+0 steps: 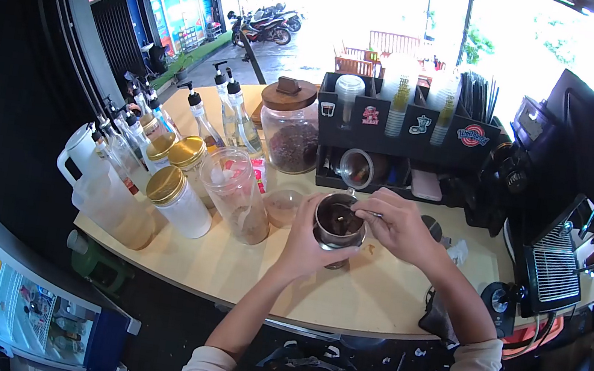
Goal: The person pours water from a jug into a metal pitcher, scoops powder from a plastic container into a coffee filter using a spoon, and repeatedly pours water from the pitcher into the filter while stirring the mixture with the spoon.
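Observation:
A metal pitcher (352, 240) with dark contents is at the middle of the wooden counter (311, 298). My left hand (302, 238) wraps around its left and front side. My right hand (405, 227) pinches the thin handle of a metal spoon (373, 214), whose lower end dips into the pitcher. Just left of my left hand is a small clear bowl (281, 208). Beside that, a tall clear plastic container (250, 218) has brown powder low down and pink-and-white items near the top.
Gold-lidded jars (184, 204), a plastic jug (109, 201) and several pump bottles (241, 121) crowd the left. A wooden-lidded glass jar (292, 135) adjoins a black organizer (403, 134) holding cups and straws. A phone (426, 185) lies in its lower shelf. An espresso machine (552, 259) stands right.

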